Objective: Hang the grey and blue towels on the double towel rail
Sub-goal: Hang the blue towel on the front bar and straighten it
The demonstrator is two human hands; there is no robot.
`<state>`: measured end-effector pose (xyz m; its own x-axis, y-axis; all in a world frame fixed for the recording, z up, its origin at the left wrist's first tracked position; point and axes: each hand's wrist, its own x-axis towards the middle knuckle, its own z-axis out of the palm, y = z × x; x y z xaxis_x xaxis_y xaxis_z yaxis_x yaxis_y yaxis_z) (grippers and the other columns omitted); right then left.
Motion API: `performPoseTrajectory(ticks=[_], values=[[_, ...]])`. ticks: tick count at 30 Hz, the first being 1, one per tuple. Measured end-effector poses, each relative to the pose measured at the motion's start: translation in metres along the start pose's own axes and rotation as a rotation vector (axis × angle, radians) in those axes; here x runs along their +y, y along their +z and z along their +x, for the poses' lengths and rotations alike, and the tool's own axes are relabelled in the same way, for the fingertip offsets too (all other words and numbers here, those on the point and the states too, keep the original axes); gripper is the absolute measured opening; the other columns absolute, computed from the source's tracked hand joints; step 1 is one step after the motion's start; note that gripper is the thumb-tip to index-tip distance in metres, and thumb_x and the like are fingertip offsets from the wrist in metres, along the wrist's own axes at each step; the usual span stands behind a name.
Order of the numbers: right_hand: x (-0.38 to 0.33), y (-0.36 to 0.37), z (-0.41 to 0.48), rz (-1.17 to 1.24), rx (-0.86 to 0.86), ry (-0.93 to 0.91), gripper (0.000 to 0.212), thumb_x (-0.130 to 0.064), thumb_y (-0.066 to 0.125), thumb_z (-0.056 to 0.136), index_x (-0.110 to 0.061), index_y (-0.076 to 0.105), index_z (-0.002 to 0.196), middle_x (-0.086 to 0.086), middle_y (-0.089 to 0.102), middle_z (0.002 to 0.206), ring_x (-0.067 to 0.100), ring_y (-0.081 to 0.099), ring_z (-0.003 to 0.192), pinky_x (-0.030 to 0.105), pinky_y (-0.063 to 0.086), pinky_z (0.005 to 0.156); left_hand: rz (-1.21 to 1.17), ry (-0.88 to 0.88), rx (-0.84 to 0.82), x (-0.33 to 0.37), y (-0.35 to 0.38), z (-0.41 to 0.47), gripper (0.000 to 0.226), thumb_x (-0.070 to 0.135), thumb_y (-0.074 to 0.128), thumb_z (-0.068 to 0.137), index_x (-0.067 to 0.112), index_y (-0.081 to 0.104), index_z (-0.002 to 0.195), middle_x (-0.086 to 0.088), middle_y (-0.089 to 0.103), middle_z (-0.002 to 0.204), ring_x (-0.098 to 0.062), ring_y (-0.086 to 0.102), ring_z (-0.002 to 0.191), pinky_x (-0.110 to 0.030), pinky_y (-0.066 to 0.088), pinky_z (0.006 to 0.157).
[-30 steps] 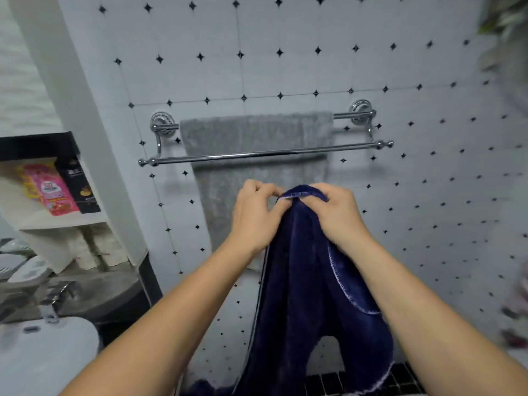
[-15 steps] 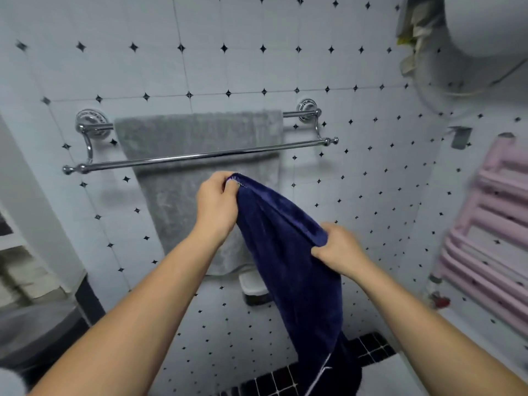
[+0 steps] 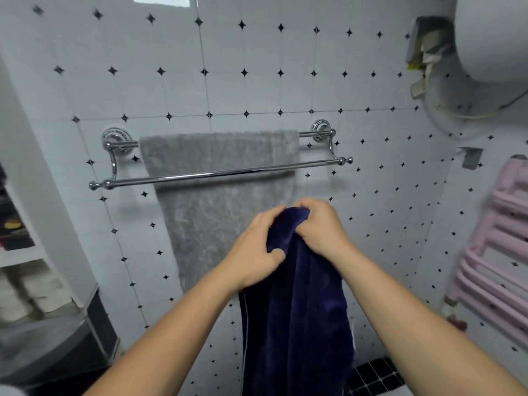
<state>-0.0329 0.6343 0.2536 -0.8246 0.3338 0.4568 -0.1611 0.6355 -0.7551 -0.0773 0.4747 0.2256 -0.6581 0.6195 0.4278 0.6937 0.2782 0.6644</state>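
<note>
- Hanging straight down from both hands, the dark blue plush towel has its long axis vertical: its bunched top edge points up toward the rail and its lower end runs out of the bottom of the view.
- The left hand grips the towel's top from the left, fingers curled over the gathered edge and thumb pressed against the front of the cloth.
- The right hand grips the same bunched top from the right, fingers curled down over it; the two hands sit just beside each other.
- The blue towel is below the chrome double towel rail and apart from it, in front of the lower right part of the grey fluffy towel.
- The grey towel is draped over the rail's back bar and hangs flat against the wall behind the front bar, long axis vertical.
- The rail runs left to right across the white wall tiles with black diamond accents, its left end lower in the view; the front bar is bare.
- A pink radiator rail stands at the right edge, with a white cylindrical tank above it.
</note>
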Motion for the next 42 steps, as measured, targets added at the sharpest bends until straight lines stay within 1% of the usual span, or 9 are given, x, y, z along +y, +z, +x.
performPoseTrajectory(ticks=[3, 6, 10, 17, 21, 24, 35, 39, 42], values=[[-0.019, 0.022, 0.005, -0.034, 0.002, -0.034, 0.014, -0.006, 0.065, 0.069, -0.017, 0.062, 0.077, 0.001, 0.067, 0.071, 0.017, 0.059, 0.067, 0.029, 0.046, 0.060, 0.137, 0.077, 0.057, 0.008, -0.007, 0.002, 0.084, 0.031, 0.067, 0.075, 0.043, 0.023, 0.145, 0.004, 0.043, 0.142, -0.011, 0.049, 0.122, -0.027, 0.039, 0.101], [-0.029, 0.035, 0.010, 0.054, -0.041, -0.006, 0.023, -0.007, 0.072, 0.067, -0.014, 0.066, 0.088, -0.001, 0.069, 0.078, 0.012, 0.061, 0.069, 0.021, 0.048, 0.060, 0.024, 0.105, 0.170, 0.007, -0.029, 0.005, 0.063, 0.001, 0.067, 0.082, 0.018, 0.048, 0.140, -0.003, 0.060, 0.133, -0.013, 0.055, 0.122, -0.021, 0.038, 0.105], [-0.027, 0.036, 0.014, 0.398, -0.188, 0.111, 0.020, -0.007, 0.079, 0.072, -0.012, 0.070, 0.089, 0.003, 0.073, 0.082, 0.013, 0.068, 0.076, 0.018, 0.052, 0.067, 0.005, 0.042, 0.095, 0.003, -0.067, 0.005, 0.033, -0.008, 0.062, 0.085, 0.007, 0.069, 0.114, -0.006, 0.073, 0.107, -0.011, 0.065, 0.100, -0.022, 0.048, 0.092], [0.020, 0.056, -0.008, 0.242, -0.545, 0.224, 0.019, -0.015, 0.074, 0.077, 0.003, 0.068, 0.075, 0.008, 0.069, 0.075, 0.014, 0.065, 0.067, 0.025, 0.052, 0.065, -0.176, -0.134, 0.372, -0.012, -0.101, 0.014, 0.026, 0.008, 0.059, 0.093, 0.021, 0.063, 0.071, 0.015, 0.060, 0.057, -0.001, 0.051, 0.056, -0.022, 0.043, 0.059], [0.068, 0.072, -0.034, 0.116, -0.657, 0.266, 0.034, -0.020, 0.073, 0.078, -0.014, 0.048, 0.054, -0.002, 0.041, 0.058, 0.008, 0.041, 0.055, 0.023, 0.032, 0.055, -0.243, -0.161, 0.608, -0.013, -0.128, 0.020, 0.024, 0.013, 0.060, 0.091, 0.022, 0.063, 0.070, 0.019, 0.059, 0.052, 0.002, 0.049, 0.050, -0.016, 0.042, 0.053], [0.101, 0.080, -0.057, 0.107, -0.732, 0.313, 0.034, -0.023, 0.072, 0.072, -0.024, 0.044, 0.053, -0.010, 0.042, 0.055, 0.005, 0.041, 0.054, 0.018, 0.034, 0.054, -0.278, -0.194, 0.705, -0.010, -0.149, 0.024, 0.025, 0.016, 0.062, 0.090, 0.023, 0.063, 0.067, 0.017, 0.056, 0.051, 0.000, 0.048, 0.048, -0.015, 0.041, 0.050], [0.155, 0.072, -0.075, 0.134, -0.460, 0.427, 0.025, 0.002, 0.052, 0.084, -0.017, 0.042, 0.073, -0.001, 0.040, 0.058, 0.011, 0.032, 0.049, 0.025, 0.026, 0.047, -0.186, -0.363, 0.947, -0.042, -0.198, 0.017, 0.019, 0.028, 0.068, 0.078, 0.019, 0.057, 0.066, -0.002, 0.048, 0.070, -0.016, 0.041, 0.066, -0.030, 0.035, 0.060], [0.147, 0.066, -0.061, 0.404, -0.296, 0.663, 0.034, 0.010, 0.033, 0.091, -0.008, 0.061, 0.085, 0.010, 0.044, 0.058, 0.015, 0.026, 0.044, 0.025, 0.015, 0.044, 0.242, -0.507, 0.836, -0.069, -0.196, 0.001, 0.029, 0.035, 0.068, 0.076, 0.012, 0.060, 0.063, -0.005, 0.057, 0.065, -0.022, 0.050, 0.064, -0.032, 0.040, 0.059], [0.127, 0.056, -0.052, 0.673, -0.308, 0.782, 0.041, 0.013, 0.029, 0.090, 0.002, 0.069, 0.092, 0.019, 0.061, 0.072, 0.019, 0.047, 0.044, 0.024, 0.040, 0.041, 0.580, -0.623, 0.670, -0.083, -0.179, -0.018, 0.032, 0.036, 0.063, 0.083, 0.013, 0.056, 0.061, -0.009, 0.058, 0.066, -0.031, 0.054, 0.069, -0.033, 0.038, 0.061]])
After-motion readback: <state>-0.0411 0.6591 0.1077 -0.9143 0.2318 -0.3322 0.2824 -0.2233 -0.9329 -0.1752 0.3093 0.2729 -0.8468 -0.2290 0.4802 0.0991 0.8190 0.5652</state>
